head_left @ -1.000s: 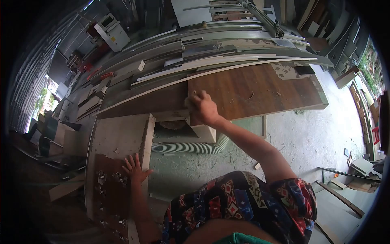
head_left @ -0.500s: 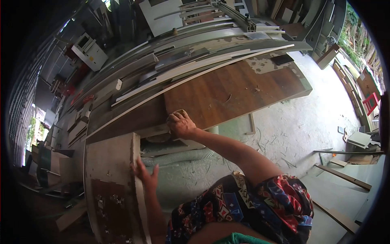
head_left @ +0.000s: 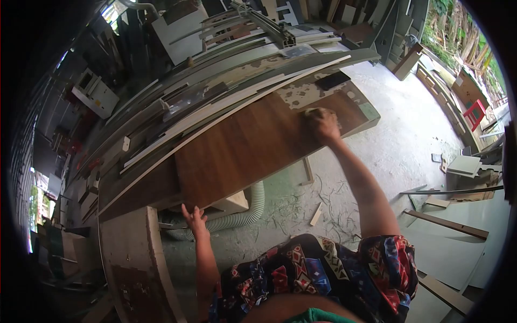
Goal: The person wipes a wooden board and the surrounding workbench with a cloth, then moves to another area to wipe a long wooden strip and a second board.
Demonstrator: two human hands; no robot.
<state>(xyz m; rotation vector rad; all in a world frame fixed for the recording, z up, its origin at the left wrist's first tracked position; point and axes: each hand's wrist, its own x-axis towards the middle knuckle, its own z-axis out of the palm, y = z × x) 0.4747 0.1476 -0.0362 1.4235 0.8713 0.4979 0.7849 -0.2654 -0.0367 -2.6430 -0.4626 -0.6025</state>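
Observation:
A brown wooden board [head_left: 242, 145] lies flat on the long work surface. My right hand [head_left: 324, 125] is over the right part of this board, its fingers wrapped round something small that is mostly hidden and blurred. Below the board's lower left edge, my left hand [head_left: 195, 219] has its fingers spread, with nothing held in it. Its fingertips are close to the board's edge; whether they touch it I cannot tell. A dark flat rectangular object [head_left: 333, 81] lies near the board's far right end.
Long thin strips [head_left: 215, 121] run along behind the board. At the lower left stands a worn bench [head_left: 126, 242]. A ribbed hose [head_left: 253, 207] curves beneath the board. Wood pieces [head_left: 447, 226] lie at the right, and a red chair [head_left: 474, 114] stands farther back.
My right hand has swept from the board's left end to its right part. My left hand has moved off the worn bench's edge to the board's near edge. The view has shifted.

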